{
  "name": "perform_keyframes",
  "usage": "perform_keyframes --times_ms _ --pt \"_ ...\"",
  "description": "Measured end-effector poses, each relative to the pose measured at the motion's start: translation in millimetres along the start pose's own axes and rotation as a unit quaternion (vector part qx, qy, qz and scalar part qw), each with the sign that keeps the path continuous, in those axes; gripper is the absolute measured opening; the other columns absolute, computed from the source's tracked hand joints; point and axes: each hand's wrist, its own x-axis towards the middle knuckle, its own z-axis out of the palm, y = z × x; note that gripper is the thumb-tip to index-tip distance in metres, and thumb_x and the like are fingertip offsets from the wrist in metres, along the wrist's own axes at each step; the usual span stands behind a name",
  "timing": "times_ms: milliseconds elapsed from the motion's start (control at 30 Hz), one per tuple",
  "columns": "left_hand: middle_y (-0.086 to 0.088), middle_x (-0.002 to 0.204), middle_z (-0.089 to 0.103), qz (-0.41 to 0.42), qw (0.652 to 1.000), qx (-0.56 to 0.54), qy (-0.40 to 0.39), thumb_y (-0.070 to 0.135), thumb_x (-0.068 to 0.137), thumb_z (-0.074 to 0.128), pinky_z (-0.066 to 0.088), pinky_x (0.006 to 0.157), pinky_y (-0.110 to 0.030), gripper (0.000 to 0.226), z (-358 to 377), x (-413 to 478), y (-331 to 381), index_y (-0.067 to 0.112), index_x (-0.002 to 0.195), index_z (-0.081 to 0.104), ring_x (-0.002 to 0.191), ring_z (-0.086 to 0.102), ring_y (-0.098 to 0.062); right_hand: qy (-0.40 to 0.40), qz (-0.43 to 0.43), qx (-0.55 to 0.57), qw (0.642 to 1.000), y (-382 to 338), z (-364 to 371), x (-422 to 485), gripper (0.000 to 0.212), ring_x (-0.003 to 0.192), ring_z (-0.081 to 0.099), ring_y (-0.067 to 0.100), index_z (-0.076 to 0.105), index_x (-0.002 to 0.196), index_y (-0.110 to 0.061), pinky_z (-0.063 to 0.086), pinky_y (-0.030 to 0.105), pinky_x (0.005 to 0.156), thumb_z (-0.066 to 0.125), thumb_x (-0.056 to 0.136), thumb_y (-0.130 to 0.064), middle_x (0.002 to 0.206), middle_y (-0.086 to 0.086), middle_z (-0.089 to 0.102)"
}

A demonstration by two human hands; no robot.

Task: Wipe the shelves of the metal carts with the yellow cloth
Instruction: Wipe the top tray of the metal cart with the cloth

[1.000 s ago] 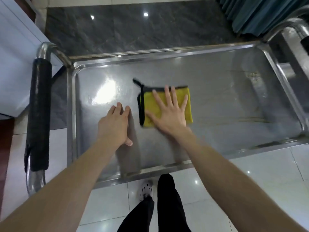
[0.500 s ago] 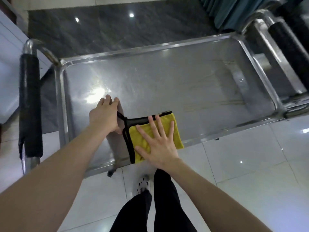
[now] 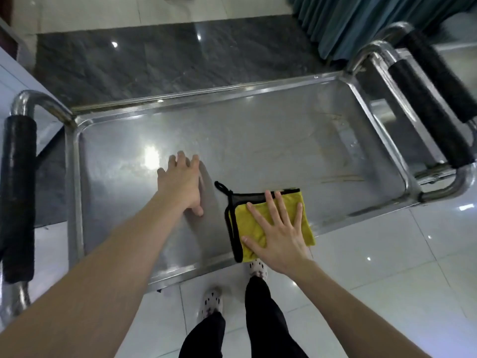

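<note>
The yellow cloth [image 3: 305,215], edged in black with a black loop, lies folded at the near rim of the metal cart's top shelf [image 3: 271,140]. My right hand [image 3: 277,233] presses flat on it with fingers spread, and the cloth's near corner hangs over the rim. To the left of the cloth, my left hand [image 3: 182,182] rests flat on the bare steel, fingers straight, a short gap from the black loop.
Black padded handles stand at the cart's left end [image 3: 18,197] and right end [image 3: 428,112]. A second cart's handle [image 3: 444,73] and a teal curtain [image 3: 361,19] lie at the far right. A white cabinet [image 3: 10,81] borders the left. My feet stand below the near rim.
My right hand slid the cloth from mid-shelf toward the near rim, then rightward along it. My left hand stayed flat on the shelf, and the gap to the cloth has widened.
</note>
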Motion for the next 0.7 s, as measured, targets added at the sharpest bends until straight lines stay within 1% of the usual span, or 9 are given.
perform_keyframes --times_ms 67,133,233,300,367,467,533,633,700 --pt "-0.008 0.164 0.021 -0.007 1.0 -0.002 -0.001 0.055 0.041 0.106 0.047 0.112 -0.055 0.16 -1.4 11.7 10.3 0.023 0.166 0.012 0.155 0.025 -0.034 0.0 -0.005 0.003 1.0 3.6 0.0 4.7 0.079 0.164 -0.017 0.029 0.005 0.168 -0.05 0.001 0.077 0.123 0.025 0.1 -0.085 0.179 0.004 -0.013" --pt "-0.006 0.156 0.027 -0.009 1.0 0.0 0.005 0.054 0.037 0.107 0.054 0.103 -0.051 0.156 2.0 17.2 15.4 0.021 0.161 0.02 0.147 0.032 -0.032 -0.001 -0.009 0.011 1.0 9.2 -4.7 22.0 0.078 0.164 -0.017 0.029 0.003 0.168 -0.051 0.0 0.077 0.123 0.023 0.1 -0.085 0.179 0.004 -0.013" --pt "-0.005 0.157 0.027 -0.006 1.0 0.006 0.022 0.053 0.034 0.107 0.055 0.097 -0.047 0.154 7.0 17.5 15.5 0.022 0.16 0.023 0.145 0.034 -0.031 0.022 -0.015 0.026 0.999 22.5 -14.9 96.4 0.077 0.165 -0.013 0.029 0.007 0.168 -0.051 -0.002 0.077 0.122 0.024 0.1 -0.084 0.18 0.006 -0.006" --pt "-0.005 0.161 0.024 -0.002 1.0 0.014 0.027 0.056 0.038 0.106 0.056 0.101 -0.045 0.154 6.3 17.7 14.2 0.024 0.162 0.02 0.148 0.033 -0.03 0.032 -0.02 0.041 0.998 25.3 -28.8 179.0 0.079 0.165 -0.01 0.03 0.012 0.168 -0.051 -0.003 0.078 0.121 0.022 0.098 -0.085 0.18 0.008 -0.001" --pt "-0.006 0.167 0.018 -0.002 1.0 0.014 0.025 0.058 0.042 0.105 0.053 0.106 -0.044 0.155 4.2 19.1 14.0 0.025 0.165 0.016 0.152 0.029 -0.029 0.012 -0.022 0.047 0.999 20.7 -49.8 262.8 0.082 0.164 -0.014 0.032 0.007 0.167 -0.051 -0.009 0.078 0.119 0.015 0.095 -0.088 0.18 0.007 -0.008" --pt "-0.004 0.173 0.007 -0.009 1.0 -0.006 0.01 0.058 0.046 0.104 0.048 0.112 -0.044 0.158 3.0 17.9 12.3 0.029 0.168 0.009 0.16 0.019 -0.028 -0.011 -0.022 0.024 0.999 8.2 -60.9 317.5 0.083 0.163 -0.021 0.033 0.0 0.168 -0.051 -0.014 0.079 0.117 0.009 0.094 -0.088 0.179 0.007 -0.015" --pt "-0.004 0.176 0.004 -0.008 1.0 -0.006 0.002 0.057 0.046 0.105 0.046 0.115 -0.045 0.16 0.9 16.7 13.5 0.029 0.169 0.007 0.163 0.015 -0.03 0.012 -0.036 0.026 0.999 10.7 -53.6 291.9 0.081 0.163 -0.021 0.032 0.003 0.168 -0.049 -0.011 0.078 0.118 0.01 0.096 -0.086 0.179 0.008 -0.014" --pt "-0.005 0.177 0.002 -0.015 1.0 -0.005 -0.003 0.057 0.047 0.105 0.044 0.117 -0.044 0.162 -2.9 13.6 15.4 0.027 0.171 0.004 0.164 0.012 -0.03 0.046 -0.07 0.042 0.996 21.9 -35.9 186.1 0.076 0.165 -0.014 0.03 0.016 0.169 -0.046 -0.002 0.077 0.122 0.024 0.101 -0.081 0.18 0.008 -0.007" --pt "-0.004 0.176 0.003 -0.009 1.0 -0.007 -0.007 0.057 0.046 0.105 0.045 0.115 -0.042 0.162 -5.6 12.5 16.2 0.028 0.17 0.005 0.162 0.013 -0.029 0.028 -0.088 0.035 0.995 30.4 -28.6 116.2 0.076 0.165 -0.012 0.03 0.017 0.169 -0.045 0.002 0.077 0.123 0.029 0.102 -0.079 0.18 0.008 -0.008"
